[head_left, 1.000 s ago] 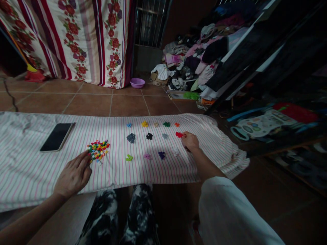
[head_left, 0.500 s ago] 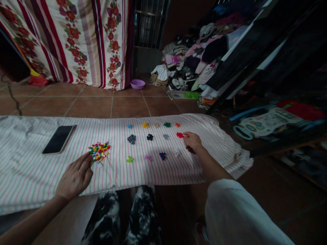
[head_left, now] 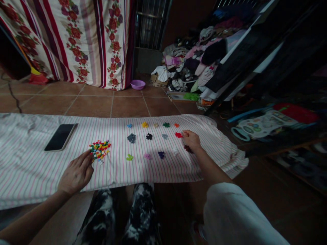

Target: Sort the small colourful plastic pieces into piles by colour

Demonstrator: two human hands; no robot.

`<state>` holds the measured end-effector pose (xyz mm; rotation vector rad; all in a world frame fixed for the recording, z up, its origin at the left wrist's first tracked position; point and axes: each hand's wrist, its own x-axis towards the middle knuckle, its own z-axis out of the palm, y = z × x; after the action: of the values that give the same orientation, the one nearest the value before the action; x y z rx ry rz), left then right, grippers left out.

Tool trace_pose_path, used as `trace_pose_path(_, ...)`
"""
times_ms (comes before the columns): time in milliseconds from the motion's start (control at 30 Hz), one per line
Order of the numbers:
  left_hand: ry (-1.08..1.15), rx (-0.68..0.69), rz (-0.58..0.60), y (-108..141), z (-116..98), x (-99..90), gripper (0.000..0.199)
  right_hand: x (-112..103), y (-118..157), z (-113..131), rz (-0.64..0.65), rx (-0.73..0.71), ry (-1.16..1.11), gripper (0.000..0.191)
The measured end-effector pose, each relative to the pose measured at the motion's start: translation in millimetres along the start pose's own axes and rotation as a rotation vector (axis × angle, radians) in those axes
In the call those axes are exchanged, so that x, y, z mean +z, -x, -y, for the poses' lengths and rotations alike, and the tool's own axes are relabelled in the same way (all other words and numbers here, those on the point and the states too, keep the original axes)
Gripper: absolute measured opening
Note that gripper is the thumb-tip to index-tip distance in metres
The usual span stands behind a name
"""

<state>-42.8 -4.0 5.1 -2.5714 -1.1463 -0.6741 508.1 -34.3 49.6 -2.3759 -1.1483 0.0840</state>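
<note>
My left hand (head_left: 76,173) lies on the striped cloth (head_left: 120,173), its fingers stretched toward the mixed pile of small colored pieces (head_left: 100,149) and touching its left edge. At the right, my right hand (head_left: 192,140) has thumb and forefinger pinched beside the red pile (head_left: 178,135); anything between the fingertips is too small to make out. Below that hand is a dark brown pile (head_left: 188,149). Further single-color piles stand in rows, among them yellow (head_left: 144,125), dark gray (head_left: 131,138), black (head_left: 149,136), lime green (head_left: 129,157) and white (head_left: 175,151).
A phone (head_left: 60,137) lies on the cloth at the left. Beyond the cloth, a purple basin (head_left: 138,84) stands on the tiled floor near a floral curtain (head_left: 89,44). Clothes are heaped (head_left: 196,58) behind. My knees are under the near edge.
The view has shifted slightly. My right hand stays by the red pile, its fingertips still pinched. My left hand remains at the mixed pile.
</note>
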Motion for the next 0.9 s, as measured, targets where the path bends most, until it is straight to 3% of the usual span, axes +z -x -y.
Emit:
trace_pose_path(167,0.006,-0.015,-0.012,-0.3,-1.0,0.3,0.035,0.9,6.9,28.7,-0.091,-0.175,-0.107,0.028)
trace_pose_path(333,0.019,-0.052,0.007,-1.8,-3.2,-1.8,0.031,12.2,27.3,86.9,-0.081,-0.401,-0.237,0.03)
trace_pose_path(467,0.054,-0.077,0.01,-1.8,-4.9,-2.4,0.031,30.3,62.6,141.0,0.019,-0.567,-0.348,0.027)
trace_pose_path(633,0.116,-0.126,0.003,-2.7,-6.6,-3.5,0.028,62.2,118.3,199.0,0.252,-0.732,-0.386,0.024)
trace_pose_path(767,0.144,-0.157,-0.004,-4.3,-8.0,-5.5,0.024,91.4,148.6,231.1,0.403,-0.784,-0.34,0.024)
trace_pose_path(900,0.14,-0.164,-0.002,-4.8,-8.5,-6.0,0.021,116.5,161.2,250.0,0.445,-0.74,-0.23,0.025)
